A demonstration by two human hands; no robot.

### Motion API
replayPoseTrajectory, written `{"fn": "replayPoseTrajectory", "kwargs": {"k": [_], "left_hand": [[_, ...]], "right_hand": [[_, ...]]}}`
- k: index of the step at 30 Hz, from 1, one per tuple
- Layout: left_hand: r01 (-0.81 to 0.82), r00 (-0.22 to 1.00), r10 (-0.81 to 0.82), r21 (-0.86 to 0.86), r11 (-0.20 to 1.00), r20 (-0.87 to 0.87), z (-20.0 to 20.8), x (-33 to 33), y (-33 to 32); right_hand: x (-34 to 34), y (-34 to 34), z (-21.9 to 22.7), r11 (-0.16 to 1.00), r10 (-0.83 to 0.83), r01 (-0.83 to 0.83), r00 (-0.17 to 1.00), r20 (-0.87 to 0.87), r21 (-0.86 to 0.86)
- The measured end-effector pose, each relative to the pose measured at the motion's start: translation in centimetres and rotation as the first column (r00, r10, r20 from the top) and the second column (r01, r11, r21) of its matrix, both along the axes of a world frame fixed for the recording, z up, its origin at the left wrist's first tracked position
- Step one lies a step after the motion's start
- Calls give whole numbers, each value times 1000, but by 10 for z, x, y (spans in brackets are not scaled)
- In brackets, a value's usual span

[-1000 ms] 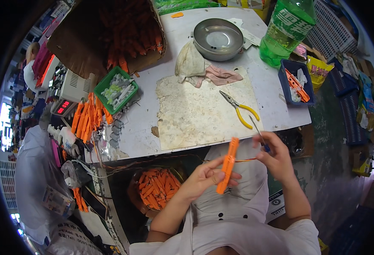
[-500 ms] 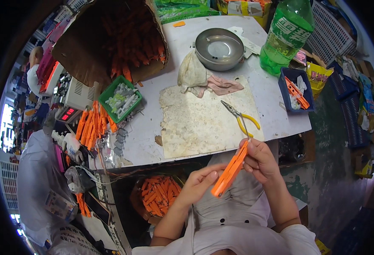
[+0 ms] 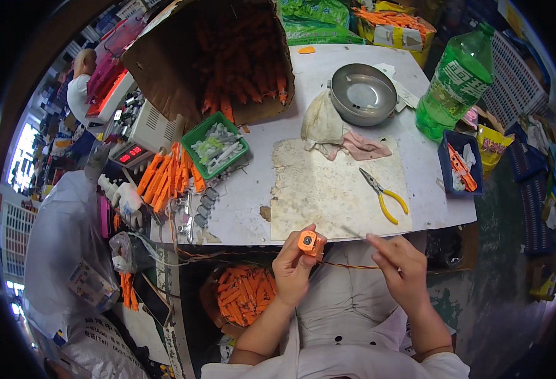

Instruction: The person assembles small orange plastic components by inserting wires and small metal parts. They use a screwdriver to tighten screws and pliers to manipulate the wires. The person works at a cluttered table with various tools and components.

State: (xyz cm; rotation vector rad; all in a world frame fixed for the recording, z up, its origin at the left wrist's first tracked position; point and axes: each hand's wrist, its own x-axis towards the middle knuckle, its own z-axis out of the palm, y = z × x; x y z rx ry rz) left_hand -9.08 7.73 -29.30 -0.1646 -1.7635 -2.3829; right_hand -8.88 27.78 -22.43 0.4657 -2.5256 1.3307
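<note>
Bright orange piece (image 3: 308, 241) end-on in the left hand (image 3: 292, 270), by the desk's (image 3: 249, 189) near edge.
Its squarish end shows a dark round centre; the left grip is closed round it, thumb and fingers pinching. Toward 4 o'clock, the right hand (image 3: 405, 271) has its fingers curled on a thin metal rod (image 3: 353, 232); pliers (image 3: 384, 194) lie at 2 o'clock. Half a second ago the piece lay lengthwise between both hands; now the right has drawn away.

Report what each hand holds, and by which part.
Left hand: orange plastic piece, by its sides near the end facing the camera. Right hand: thin metal-shafted tool, apparently by its handle, which the fingers hide.
</note>
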Motion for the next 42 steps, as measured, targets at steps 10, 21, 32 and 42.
{"fn": "replayPoseTrajectory", "kwargs": {"k": [10, 21, 32, 42], "left_hand": [[17, 992, -55, -318, 948, -110, 18, -3, -11], [-20, 990, -28, -337, 941, -137, 23, -11, -10], [-3, 963, -136, -511, 859, -233, 44, -22, -16], [128, 956, -252, -561, 818, -149, 47, -41, -13]], "right_hand": [[-1, 1, 27, 971, 80, -15, 962, -262, 240], [0, 2, 25, 968, 79, -6, 956, -284, 249], [0, 7, 7, 952, 82, 52, 904, -419, 300], [-4, 9, 8, 971, 51, -2, 979, 199, -241]]}}
